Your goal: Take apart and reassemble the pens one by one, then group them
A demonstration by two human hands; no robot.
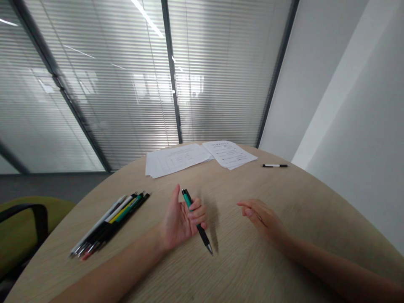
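A green and black ballpoint pen [201, 231] lies slantwise across my left hand [184, 219], its metal tip pointing down toward me and its green upper end away. The fingers of that hand curl around the pen, palm up, with the thumb stretched out apart from it. To the right, my right hand [260, 216] hovers over or rests on the table, back of the hand up. Its fingers are drawn together with the thumb beneath them, and nothing shows between them. A gap of bare tabletop separates it from the pen.
On the left of the round wooden table [233, 273] lies a bundle of several pens [110, 223], black, white, yellow and green. Printed sheets [178, 160] lie at the far edge. A black and white pen [274, 166] sits far right. A green chair [41, 210] stands left.
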